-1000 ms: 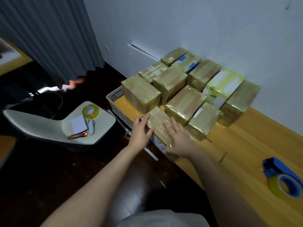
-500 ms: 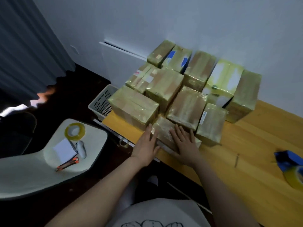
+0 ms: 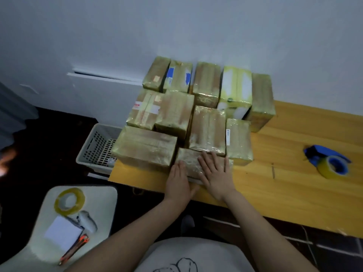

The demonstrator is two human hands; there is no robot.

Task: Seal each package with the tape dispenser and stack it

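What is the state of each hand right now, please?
Left hand: open, straight fingers against the left edge of the taped package.
Right hand: open, lying flat on top of the same package.

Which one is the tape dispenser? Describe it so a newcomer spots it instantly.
Find the wooden table against the white wall, then look right of the taped packages. Alone on the bare wood lies the tape dispenser: a blue frame holding a yellowish roll, unlike the loose tape roll on the white chair.
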